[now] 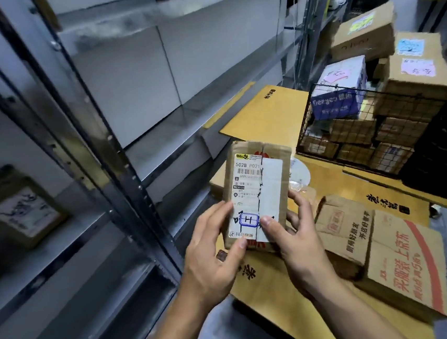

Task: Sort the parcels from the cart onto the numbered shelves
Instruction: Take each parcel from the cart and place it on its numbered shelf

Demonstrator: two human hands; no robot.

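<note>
- The left hand (211, 255) and right hand (299, 246) reach forward from two bare forearms at the bottom of the view. Between them they hold one parcel (271, 164).
- Left fingers (221, 210) are curled round the parcel's lower left edge. The thumb lies across the bottom left corner of the label (248, 188).
- Right fingers (299, 203) wrap the lower right edge, spread a little apart. The thumb presses on the label beside a blue stamped box.
- The parcel is a small brown cardboard packet. It is held upright in the air, face to the camera, in front of the rack (197, 109) and above the floor. Its white label reads "502B P021" over a barcode, and a torn seam runs down the middle.
- The grey metal rack fills the left side. A blurred box (21, 208) with a white label sits on a lower shelf at far left.
- Flattened cardboard (406, 261) with red and black print lies on the floor just below and right of the hands. Yellow sheets lie under and beyond it.
- A wire cart (379, 94) stands at the right, well behind the parcel. It is piled with brown boxes (415, 79) and a blue-and-white one (337, 90).
- A black crate (444, 148) stands just beside the cart at the right edge.
</note>
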